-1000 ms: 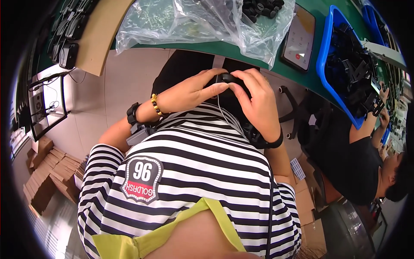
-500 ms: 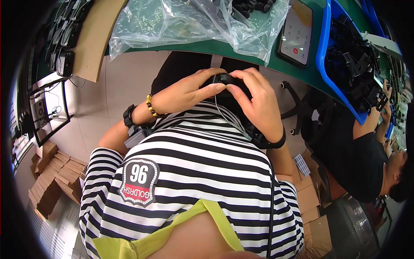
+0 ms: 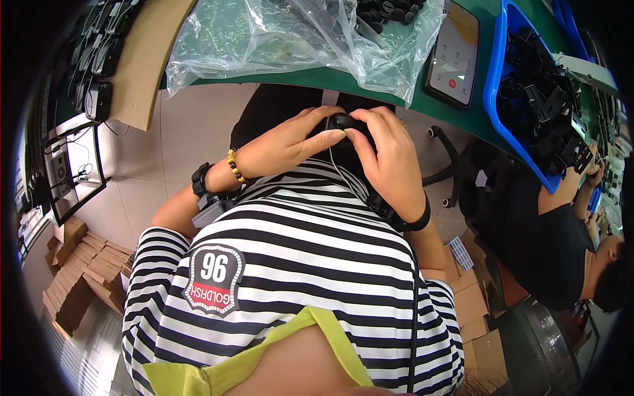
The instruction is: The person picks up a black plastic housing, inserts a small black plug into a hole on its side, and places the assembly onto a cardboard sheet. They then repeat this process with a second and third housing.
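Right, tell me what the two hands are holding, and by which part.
The left hand and right hand hold a small black piece by its left and right sides; the hands hide its full shape.

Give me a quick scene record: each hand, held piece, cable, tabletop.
Left hand: holds left side of small, rounded black piece
Right hand: holds its right side
Thin white cable: hangs below the piece
Green tabletop: crinkled clear plastic bag with round black parts, black-edged phone with lit screen, blue plastic bin of angular black parts
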`<move>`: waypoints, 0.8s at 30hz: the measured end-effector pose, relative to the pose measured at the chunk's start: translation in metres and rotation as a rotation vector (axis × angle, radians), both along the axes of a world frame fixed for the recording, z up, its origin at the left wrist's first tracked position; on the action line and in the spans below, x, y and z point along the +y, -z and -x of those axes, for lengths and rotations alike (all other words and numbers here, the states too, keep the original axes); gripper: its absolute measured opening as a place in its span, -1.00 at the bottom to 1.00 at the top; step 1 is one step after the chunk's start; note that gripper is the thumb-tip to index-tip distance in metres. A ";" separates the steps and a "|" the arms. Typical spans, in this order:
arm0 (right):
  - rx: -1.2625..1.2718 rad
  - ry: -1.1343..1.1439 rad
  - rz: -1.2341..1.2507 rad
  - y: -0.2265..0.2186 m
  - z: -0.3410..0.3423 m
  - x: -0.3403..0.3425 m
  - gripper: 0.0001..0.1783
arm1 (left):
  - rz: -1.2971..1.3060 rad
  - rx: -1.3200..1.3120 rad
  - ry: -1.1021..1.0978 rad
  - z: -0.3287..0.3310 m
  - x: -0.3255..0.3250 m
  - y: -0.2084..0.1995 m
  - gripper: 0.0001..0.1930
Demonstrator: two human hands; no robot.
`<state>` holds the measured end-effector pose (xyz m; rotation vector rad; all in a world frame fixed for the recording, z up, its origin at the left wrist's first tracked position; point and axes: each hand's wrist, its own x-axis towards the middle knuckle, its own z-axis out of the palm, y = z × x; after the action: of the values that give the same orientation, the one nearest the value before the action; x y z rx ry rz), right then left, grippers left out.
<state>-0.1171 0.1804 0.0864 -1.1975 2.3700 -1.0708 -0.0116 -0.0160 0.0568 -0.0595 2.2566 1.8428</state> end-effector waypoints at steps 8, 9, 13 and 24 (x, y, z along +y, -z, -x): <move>-0.132 -0.089 -0.012 -0.009 0.013 0.004 -0.69 | -0.149 -0.116 0.004 0.002 -0.007 -0.003 -0.42; -0.149 -0.088 -0.015 -0.009 0.013 0.003 -0.70 | -0.140 -0.120 0.003 0.002 -0.007 -0.004 -0.42; -0.170 -0.087 -0.010 -0.006 0.012 0.002 -0.70 | -0.126 -0.123 0.010 0.002 -0.008 -0.006 -0.42; -0.199 -0.048 0.042 0.001 0.008 0.000 -0.70 | -0.056 -0.084 0.037 0.003 -0.008 -0.005 -0.43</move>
<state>-0.1251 0.1807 0.0851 -1.0998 2.1682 -1.1709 -0.0142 -0.0238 0.0621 -0.0836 2.1338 1.8479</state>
